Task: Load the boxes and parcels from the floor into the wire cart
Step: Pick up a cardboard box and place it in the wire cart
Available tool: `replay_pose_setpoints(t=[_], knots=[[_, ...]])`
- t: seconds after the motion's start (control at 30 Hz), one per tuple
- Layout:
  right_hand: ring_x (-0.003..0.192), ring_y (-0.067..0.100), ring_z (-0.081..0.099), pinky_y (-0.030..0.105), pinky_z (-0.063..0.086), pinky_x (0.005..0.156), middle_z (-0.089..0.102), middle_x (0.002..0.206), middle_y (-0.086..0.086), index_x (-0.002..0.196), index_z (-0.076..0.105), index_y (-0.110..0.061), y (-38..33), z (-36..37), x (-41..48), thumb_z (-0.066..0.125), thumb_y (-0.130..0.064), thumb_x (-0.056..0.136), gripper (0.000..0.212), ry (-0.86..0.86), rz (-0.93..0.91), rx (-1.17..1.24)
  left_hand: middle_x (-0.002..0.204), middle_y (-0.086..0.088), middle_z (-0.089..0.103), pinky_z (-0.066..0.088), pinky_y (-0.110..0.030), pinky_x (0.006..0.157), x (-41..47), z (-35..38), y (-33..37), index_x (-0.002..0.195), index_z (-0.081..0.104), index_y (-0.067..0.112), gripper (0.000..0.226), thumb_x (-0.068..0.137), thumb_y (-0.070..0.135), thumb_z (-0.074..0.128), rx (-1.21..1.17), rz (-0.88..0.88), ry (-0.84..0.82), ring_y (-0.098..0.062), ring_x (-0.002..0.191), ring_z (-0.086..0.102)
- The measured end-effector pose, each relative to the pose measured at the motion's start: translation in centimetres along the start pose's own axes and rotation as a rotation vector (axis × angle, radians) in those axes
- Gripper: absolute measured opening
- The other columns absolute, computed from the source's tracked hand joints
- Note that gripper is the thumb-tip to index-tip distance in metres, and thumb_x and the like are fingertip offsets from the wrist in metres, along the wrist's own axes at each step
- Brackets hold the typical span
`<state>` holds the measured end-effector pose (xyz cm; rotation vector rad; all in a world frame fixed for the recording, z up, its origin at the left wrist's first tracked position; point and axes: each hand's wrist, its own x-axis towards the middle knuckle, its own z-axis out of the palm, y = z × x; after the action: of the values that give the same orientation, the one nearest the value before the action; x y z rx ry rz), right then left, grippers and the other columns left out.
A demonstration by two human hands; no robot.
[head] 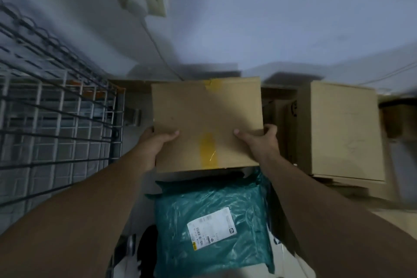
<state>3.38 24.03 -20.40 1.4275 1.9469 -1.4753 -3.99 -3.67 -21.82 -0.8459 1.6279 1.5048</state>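
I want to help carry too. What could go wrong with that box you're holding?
The cardboard box is gripped only at its side edges by the left hand and right hand, so it might tip and drop onto the teal parcel below. It could also bump the wire cart.

The floor bears a teal parcel and cardboard boxes.

Wire cart wall leftward, boxes rightward.
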Motion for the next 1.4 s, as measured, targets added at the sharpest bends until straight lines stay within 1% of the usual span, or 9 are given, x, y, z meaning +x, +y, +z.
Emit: replay_pose_setpoints(t=[0.07,0.2,0.33,0.5,0.73,0.93,1.07,1.23,1.4], knots=[[0.119,0.029,0.055,0.051,0.052,0.102,0.050,0.139,0.007,0.144,0.032,-0.025,-2.2,-1.8,-1.9,0.094,-0.053,0.065,0.105,-0.037,-0.023,0.042,0.125,-0.001,0.071,0.059,-0.040,0.078,-2.9,-0.1,1.6,0.140,0.057,0.023,0.084,0.064,0.031,0.093,-0.010,0.019,-0.012,-0.021,0.105,0.069],[0.113,0.024,0.055,0.045,0.052,0.097,0.053,0.129,0.004,0.145,0.031,-0.017,-7.3,-6.6,-6.7,0.093,-0.045,0.071,0.100,-0.087,-0.127,0.093,0.139,-0.002,0.060,0.058,-0.047,0.081,-10.4,0.9,6.0,0.151,0.038,0.027,0.105,0.064,0.034,0.095,-0.016,0.101,0.012,-0.025,0.114,0.062],[0.123,0.024,0.055,0.048,0.050,0.106,0.056,0.134,0.000,0.152,0.034,-0.021,-11.9,-12.5,-12.3,0.095,-0.038,0.071,0.102,-0.123,-0.298,0.111,0.130,-0.001,0.061,0.055,-0.056,0.094,-18.9,2.4,10.6,0.138,0.041,0.022,0.084,0.071,0.025,0.093,-0.013,0.250,0.031,-0.026,0.114,0.062],[0.125,0.025,0.056,0.046,0.048,0.108,0.060,0.137,-0.002,0.153,0.038,-0.027,-18.1,-21.8,-21.3,0.093,-0.040,0.073,0.098,-0.173,-0.462,0.163,0.127,-0.003,0.062,0.055,-0.036,0.070,-31.8,5.2,17.1,0.144,0.037,0.021,0.084,0.078,0.019,0.088,0.020,0.454,0.043,-0.019,0.097,0.066],[0.117,0.018,0.064,0.043,0.052,0.104,0.065,0.129,-0.008,0.148,0.042,-0.029,-28.9,-35.8,-37.1,0.091,-0.038,0.076,0.088,-0.164,-0.739,0.251,0.124,-0.002,0.059,0.054,-0.045,0.073,-54.5,8.1,28.0,0.145,0.035,0.027,0.086,0.079,0.027,0.089,0.064,0.742,0.020,-0.025,0.100,0.062],[0.118,0.016,0.062,0.038,0.051,0.099,0.064,0.131,-0.010,0.148,0.041,-0.031,-38.3,-45.2,-53.2,0.090,-0.039,0.077,0.087,-0.165,-0.986,0.340,0.129,-0.005,0.062,0.054,-0.036,0.065,-75.4,7.9,35.6,0.146,0.037,0.027,0.086,0.079,0.024,0.089,0.041,1.005,0.081,-0.023,0.097,0.067],[0.115,0.014,0.062,0.035,0.050,0.093,0.063,0.129,-0.011,0.148,0.041,-0.031,-43.6,-48.7,-64.1,0.089,-0.038,0.079,0.085,-0.192,-1.134,0.366,0.128,-0.003,0.064,0.058,-0.043,0.075,-87.3,5.0,38.5,0.142,0.038,0.030,0.084,0.076,0.032,0.091,0.020,1.130,0.142,-0.026,0.102,0.069],[0.108,0.010,0.062,0.029,0.049,0.079,0.062,0.130,-0.009,0.148,0.041,-0.030,-48.0,-49.5,-75.8,0.088,-0.038,0.080,0.084,-0.222,-1.269,0.385,0.128,-0.003,0.063,0.054,-0.038,0.070,-98.8,-0.2,40.2,0.146,0.037,0.028,0.087,0.077,0.031,0.090,-0.019,1.244,0.180,-0.022,0.100,0.067],[0.115,0.018,0.062,0.038,0.052,0.094,0.061,0.132,-0.008,0.149,0.039,-0.030,-49.9,-46.5,-84.5,0.089,-0.040,0.078,0.087,-0.244,-1.353,0.394,0.126,-0.003,0.062,0.055,-0.041,0.073,-106.2,-7.5,40.4,0.147,0.036,0.029,0.089,0.077,0.031,0.090,-0.027,1.306,0.232,-0.023,0.101,0.066]])
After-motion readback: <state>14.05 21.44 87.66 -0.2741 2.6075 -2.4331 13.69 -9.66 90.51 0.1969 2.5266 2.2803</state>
